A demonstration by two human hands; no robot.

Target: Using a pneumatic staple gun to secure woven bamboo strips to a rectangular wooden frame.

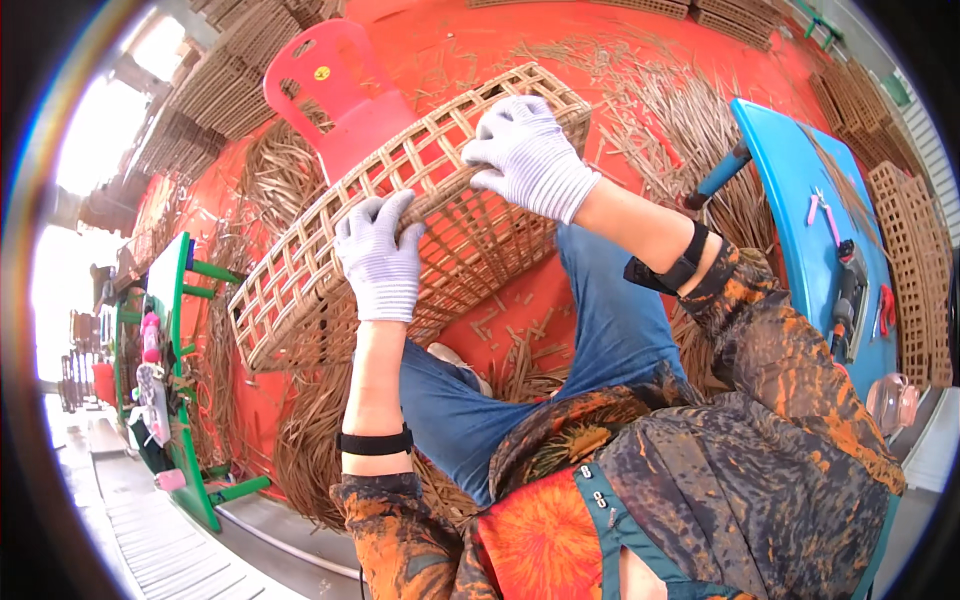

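A brown woven basket [300, 262] with an open lattice rim lies tilted across my knees, running from the lower left to the upper right. Both hands wear pale striped gloves. My left hand [379, 258] is closed over the near rim around the middle of its length. Farther right, my right hand [530, 155] has its fingers curled over the same rim, close to the basket's right end. Gloves and lattice hide parts of the fingertips. My legs in blue jeans show beneath the basket.
A red plastic chair [362, 118] stands beyond the basket. To the right, a blue table [800, 210] carries pink-handled pliers [824, 215] and a dark tool. A green-framed table [182, 350] stands left. Dried strips [318, 440] litter the red floor; stacked woven panels [215, 85] rise behind.
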